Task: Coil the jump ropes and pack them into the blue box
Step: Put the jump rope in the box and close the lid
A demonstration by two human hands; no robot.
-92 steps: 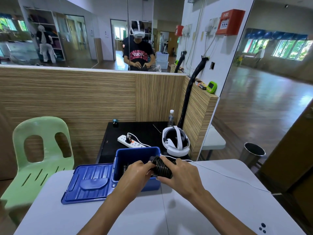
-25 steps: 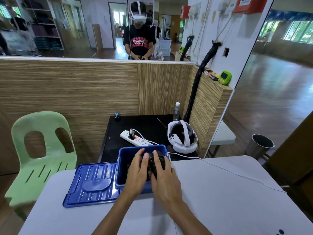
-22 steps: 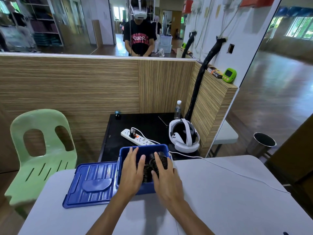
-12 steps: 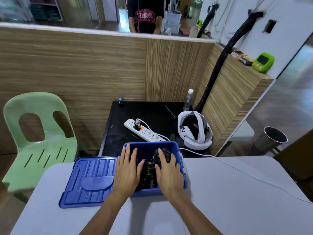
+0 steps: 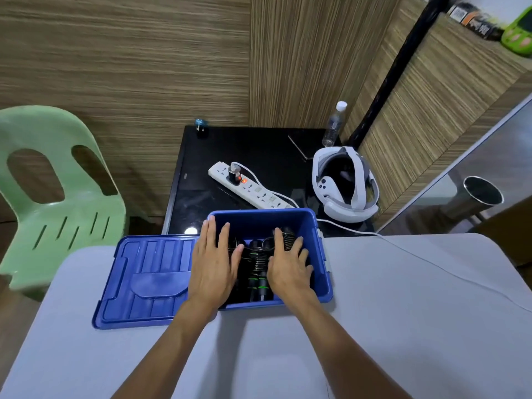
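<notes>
- The coiled black jump ropes with green-banded handles [image 5: 257,267] lie inside the open blue plastic box [image 5: 319,272], between the hands.
- Left hand [image 5: 213,263] and right hand [image 5: 288,266] lie flat, fingers straight, pressing on the ropes.
- 3.7 seconds ago both gripped one coil above the box rim.

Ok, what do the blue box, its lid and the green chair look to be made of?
Blue box: looks like moulded plastic, smooth with a slight sheen and a rolled rim. Lid: apparently the same blue plastic, with pressed ribs and glossy highlights. Green chair: probably one-piece moulded plastic, matte, with cut-out slots.
</notes>
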